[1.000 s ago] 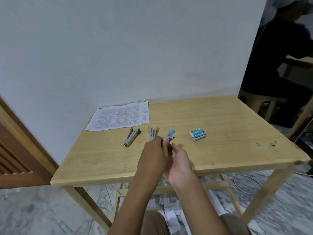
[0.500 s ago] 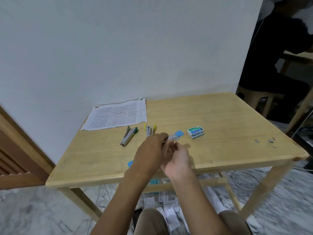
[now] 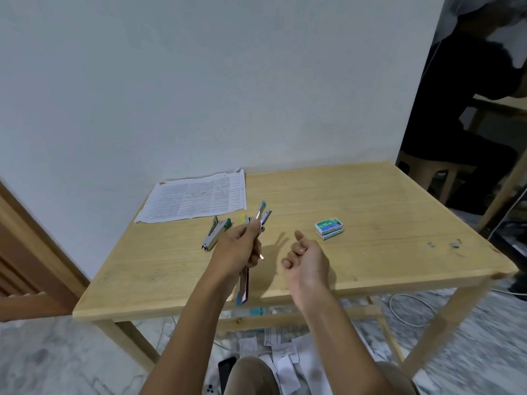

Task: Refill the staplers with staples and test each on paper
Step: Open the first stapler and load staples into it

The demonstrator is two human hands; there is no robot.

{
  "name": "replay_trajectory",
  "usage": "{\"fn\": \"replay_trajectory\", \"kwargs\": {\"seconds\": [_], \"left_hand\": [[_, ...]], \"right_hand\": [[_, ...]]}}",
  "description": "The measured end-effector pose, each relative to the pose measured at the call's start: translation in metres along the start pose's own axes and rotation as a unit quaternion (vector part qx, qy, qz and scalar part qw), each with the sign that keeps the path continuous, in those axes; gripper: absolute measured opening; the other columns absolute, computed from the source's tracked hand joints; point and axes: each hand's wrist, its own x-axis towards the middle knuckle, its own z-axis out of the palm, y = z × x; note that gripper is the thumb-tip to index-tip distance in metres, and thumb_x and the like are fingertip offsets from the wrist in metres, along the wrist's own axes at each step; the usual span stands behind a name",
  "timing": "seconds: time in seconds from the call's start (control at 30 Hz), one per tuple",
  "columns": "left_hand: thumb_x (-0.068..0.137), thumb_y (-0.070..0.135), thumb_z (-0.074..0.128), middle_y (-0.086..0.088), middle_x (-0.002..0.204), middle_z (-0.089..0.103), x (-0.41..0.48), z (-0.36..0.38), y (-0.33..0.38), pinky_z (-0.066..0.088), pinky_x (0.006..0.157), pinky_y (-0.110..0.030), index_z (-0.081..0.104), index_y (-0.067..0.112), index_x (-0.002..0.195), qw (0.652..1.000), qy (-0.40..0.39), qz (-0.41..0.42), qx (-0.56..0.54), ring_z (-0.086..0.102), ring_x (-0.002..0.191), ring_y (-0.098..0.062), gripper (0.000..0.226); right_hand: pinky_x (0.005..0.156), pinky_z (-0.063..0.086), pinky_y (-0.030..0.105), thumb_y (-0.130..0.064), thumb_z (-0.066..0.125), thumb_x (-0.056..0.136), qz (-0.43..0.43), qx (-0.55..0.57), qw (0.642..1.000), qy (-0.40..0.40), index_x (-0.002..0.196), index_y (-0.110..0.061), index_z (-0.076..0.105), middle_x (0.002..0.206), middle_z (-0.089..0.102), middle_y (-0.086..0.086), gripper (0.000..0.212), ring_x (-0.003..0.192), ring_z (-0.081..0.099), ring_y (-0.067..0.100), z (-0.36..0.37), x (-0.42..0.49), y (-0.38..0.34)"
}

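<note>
Blue stapler swung open in the left hand

The left hand grip clamps the blue stapler mid-body; light, stiff, hinged, so hold beside the pivot. Right hand grip is loosely apart, empty.

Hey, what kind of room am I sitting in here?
Probably a plain room in a home or small office, used as a work spot: a bare wooden table against a white wall, printed paper and a staple box on it, marble floor below.
</note>
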Motion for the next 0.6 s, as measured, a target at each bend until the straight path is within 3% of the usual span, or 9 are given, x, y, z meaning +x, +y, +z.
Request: {"fn": "replay_trajectory", "kwargs": {"seconds": [0.07,0.1,0.2,0.27,0.37,0.43,0.5,0.53,0.6], "left_hand": [[0.1,0.035,0.053,-0.003,0.06,0.056,0.002,-0.002,-0.006,0.037,0.047,-0.022,0.065,0.014,0.075,0.997,0.004,-0.002,0.073,0.046,0.048,-0.013,0.035],[0.1,0.036,0.052,-0.002,0.059,0.057,0.004,-0.003,-0.009,0.037,0.047,-0.019,0.066,0.014,0.075,0.99,0.014,0.011,0.143,0.046,0.048,-0.012,0.036],[0.099,0.037,0.052,0.001,0.061,0.059,0.011,-0.001,-0.02,0.034,0.047,-0.02,0.068,0.013,0.076,0.951,0.025,0.046,0.305,0.048,0.048,-0.009,0.037],[0.099,0.035,0.053,0.001,0.062,0.057,0.015,0.002,-0.026,0.029,0.045,-0.017,0.07,0.011,0.081,0.933,0.027,0.051,0.355,0.047,0.052,-0.01,0.034],[0.1,0.032,0.051,-0.003,0.072,0.062,0.017,0.006,-0.033,0.033,0.05,-0.022,0.069,0.01,0.085,0.915,0.046,0.066,0.396,0.054,0.062,-0.014,0.032],[0.1,0.032,0.05,-0.006,0.081,0.065,0.02,0.008,-0.038,0.037,0.055,-0.027,0.072,0.008,0.091,0.905,0.058,0.075,0.416,0.058,0.07,-0.02,0.033],[0.101,0.035,0.047,-0.007,0.086,0.061,0.02,0.009,-0.042,0.036,0.057,-0.029,0.071,0.009,0.094,0.892,0.064,0.09,0.439,0.056,0.073,-0.02,0.036],[0.102,0.035,0.045,-0.007,0.089,0.057,0.019,0.009,-0.043,0.037,0.059,-0.029,0.07,0.008,0.095,0.883,0.065,0.099,0.454,0.054,0.075,-0.021,0.037],[0.103,0.036,0.041,-0.005,0.091,0.05,0.017,0.007,-0.045,0.041,0.064,-0.032,0.068,0.009,0.099,0.868,0.069,0.118,0.478,0.053,0.08,-0.023,0.039]], "right_hand": [[0.051,0.029,0.025,-0.01,0.035,0.098,-0.126,-0.221,0.967,-0.013,0.099,-0.015,0.062,0.066,0.043,-0.004,0.027,0.052,0.035,0.01,-0.003,0.008,-0.011],[0.054,0.035,0.028,-0.012,0.033,0.099,-0.189,-0.345,0.919,-0.023,0.103,-0.018,0.062,0.074,0.05,-0.003,0.03,0.057,0.042,0.011,-0.003,0.014,-0.017],[0.077,0.047,0.035,-0.017,0.031,0.099,-0.296,-0.637,0.708,-0.07,0.111,-0.024,0.062,0.103,0.064,0.001,0.034,0.084,0.058,0.019,0.006,0.036,-0.031],[0.095,0.043,0.041,-0.017,0.034,0.099,-0.31,-0.751,0.575,-0.101,0.118,-0.024,0.061,0.122,0.06,0.002,0.034,0.108,0.056,0.023,0.015,0.051,-0.036],[0.101,0.034,0.043,-0.017,0.036,0.099,-0.319,-0.831,0.432,-0.143,0.126,-0.025,0.059,0.129,0.057,0.002,0.036,0.118,0.049,0.024,0.026,0.069,-0.039],[0.103,0.032,0.043,-0.021,0.035,0.101,-0.299,-0.863,0.371,-0.166,0.126,-0.026,0.06,0.13,0.058,0.003,0.035,0.121,0.048,0.024,0.028,0.078,-0.042],[0.104,0.03,0.044,-0.027,0.036,0.102,-0.283,-0.876,0.341,-0.188,0.126,-0.026,0.061,0.13,0.058,0.002,0.034,0.123,0.047,0.023,0.025,0.082,-0.045],[0.102,0.029,0.043,-0.03,0.037,0.102,-0.292,-0.869,0.348,-0.195,0.125,-0.028,0.062,0.13,0.058,0.0,0.034,0.123,0.047,0.022,0.023,0.083,-0.047],[0.098,0.026,0.04,-0.033,0.039,0.102,-0.347,-0.823,0.409,-0.186,0.122,-0.032,0.063,0.127,0.058,-0.005,0.031,0.122,0.047,0.019,0.018,0.08,-0.056]]}}
